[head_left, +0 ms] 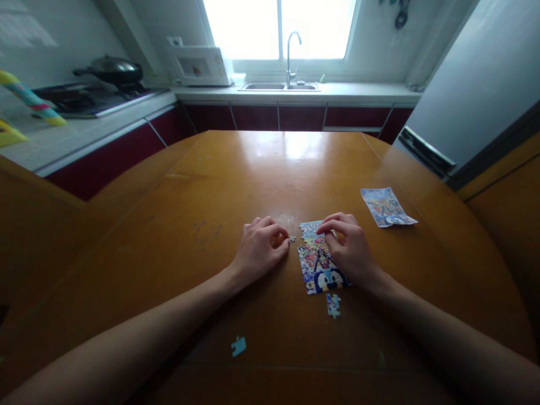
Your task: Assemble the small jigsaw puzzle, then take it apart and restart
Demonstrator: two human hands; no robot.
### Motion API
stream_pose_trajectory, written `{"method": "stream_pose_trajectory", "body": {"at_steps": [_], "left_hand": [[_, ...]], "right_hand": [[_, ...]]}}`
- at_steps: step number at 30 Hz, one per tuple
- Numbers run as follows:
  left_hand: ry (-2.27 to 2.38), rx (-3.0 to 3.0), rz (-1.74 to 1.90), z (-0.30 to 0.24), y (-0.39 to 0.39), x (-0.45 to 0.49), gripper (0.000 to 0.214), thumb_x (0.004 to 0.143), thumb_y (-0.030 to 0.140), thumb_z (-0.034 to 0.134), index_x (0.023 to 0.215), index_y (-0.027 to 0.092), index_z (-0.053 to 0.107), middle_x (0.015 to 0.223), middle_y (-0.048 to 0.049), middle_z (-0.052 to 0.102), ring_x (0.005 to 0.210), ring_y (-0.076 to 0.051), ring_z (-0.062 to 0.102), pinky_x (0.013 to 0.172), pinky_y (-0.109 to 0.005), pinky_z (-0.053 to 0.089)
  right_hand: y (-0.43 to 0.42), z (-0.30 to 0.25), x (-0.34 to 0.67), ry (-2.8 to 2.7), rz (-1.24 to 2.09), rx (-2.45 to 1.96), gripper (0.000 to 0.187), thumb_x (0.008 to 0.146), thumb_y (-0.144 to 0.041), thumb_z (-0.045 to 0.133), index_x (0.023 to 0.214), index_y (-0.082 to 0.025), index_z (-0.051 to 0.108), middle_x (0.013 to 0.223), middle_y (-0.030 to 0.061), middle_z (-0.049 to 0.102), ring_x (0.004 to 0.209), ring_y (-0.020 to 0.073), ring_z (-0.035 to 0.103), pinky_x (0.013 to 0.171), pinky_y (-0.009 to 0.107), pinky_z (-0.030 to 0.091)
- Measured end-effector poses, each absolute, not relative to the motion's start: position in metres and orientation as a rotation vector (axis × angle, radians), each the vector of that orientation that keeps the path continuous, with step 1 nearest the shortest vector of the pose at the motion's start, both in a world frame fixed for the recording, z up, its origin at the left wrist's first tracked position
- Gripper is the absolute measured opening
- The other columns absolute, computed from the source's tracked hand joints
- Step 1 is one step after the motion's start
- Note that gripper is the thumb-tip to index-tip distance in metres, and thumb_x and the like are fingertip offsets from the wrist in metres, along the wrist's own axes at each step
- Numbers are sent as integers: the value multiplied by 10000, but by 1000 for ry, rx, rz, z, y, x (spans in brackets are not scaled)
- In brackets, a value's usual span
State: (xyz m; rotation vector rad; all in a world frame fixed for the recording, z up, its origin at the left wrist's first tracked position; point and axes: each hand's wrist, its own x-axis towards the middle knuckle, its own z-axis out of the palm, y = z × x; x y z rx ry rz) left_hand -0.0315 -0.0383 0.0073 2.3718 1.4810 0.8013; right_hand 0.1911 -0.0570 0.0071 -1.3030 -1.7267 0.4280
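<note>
A partly joined jigsaw puzzle [310, 270] with a dark blue cartoon face lies on the wooden table. My left hand [262, 244] is just left of it, thumb and index finger pinched on a small puzzle piece [292, 239] at the puzzle's left edge. Over the puzzle's upper right side rests my right hand [349, 247], its thumb and fingers curled down and covering part of the picture. Whatever may be under those fingertips is hidden. Below the puzzle lies a loose patterned piece [333, 305]. A pale blue piece [238, 346] sits nearer the front, to the left.
A creased picture sheet [386, 207] lies to the right on the table [202, 185]. Beyond the table are a sink [264, 87] with a tap, a microwave [200, 66] and a pan [116, 70] on the stove. A fridge [476, 84] stands at right.
</note>
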Motion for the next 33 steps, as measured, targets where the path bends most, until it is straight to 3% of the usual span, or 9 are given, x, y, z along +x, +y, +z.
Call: {"method": "stream_pose_trajectory", "body": {"at_steps": [23, 33], "left_hand": [[1257, 2347, 778, 9, -34, -28, 57, 834, 318, 753, 832, 265, 774, 821, -5, 684, 844, -185, 585, 837, -361, 368], [1201, 2345, 860, 1, -30, -32, 65, 872, 275, 725, 883, 279, 788, 801, -12, 681, 807, -178, 578, 767, -333, 393]], "right_hand": [[-57, 4, 185, -1795, 466, -1310, 209, 817, -94, 586, 735, -233, 718, 883, 45, 677, 946, 238, 559, 859, 417, 412], [-61, 4, 184, -2117, 337, -1330, 324, 867, -93, 597, 960, -329, 799, 1095, 71, 668, 1059, 276, 496, 873, 447, 378]]}}
